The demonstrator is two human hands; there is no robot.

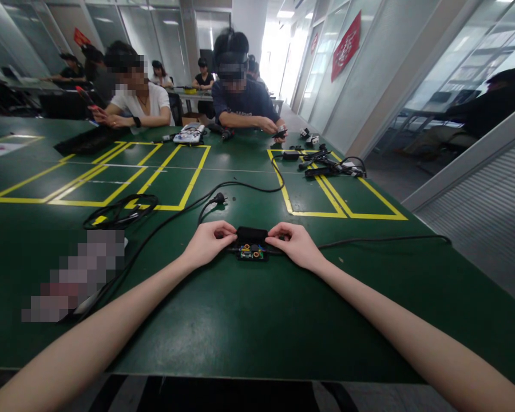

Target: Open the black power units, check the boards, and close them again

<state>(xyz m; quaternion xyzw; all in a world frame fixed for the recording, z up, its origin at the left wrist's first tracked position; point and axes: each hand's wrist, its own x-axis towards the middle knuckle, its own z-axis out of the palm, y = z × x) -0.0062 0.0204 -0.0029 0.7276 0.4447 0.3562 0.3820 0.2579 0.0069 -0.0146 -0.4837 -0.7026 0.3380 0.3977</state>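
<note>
A small black power adapter lies opened on the green table (206,337) in front of me. Its bare circuit board (252,252), with copper-coloured coils, shows in the lower half of the case. Behind the board a black cover (252,233) is tilted up. My left hand (210,240) pinches the cover's left end between thumb and fingers. At the right end my right hand (294,241) pinches it the same way. Black cables run out from both sides of the case, partly hidden by my hands.
A black cable with a plug (218,198) lies beyond my left hand, and a coiled cable (120,212) is farther left. A blurred-out object (81,274) rests near my left forearm. Adapters and cables (326,163) lie at the back right. Across the table a person (244,103) handles a small part.
</note>
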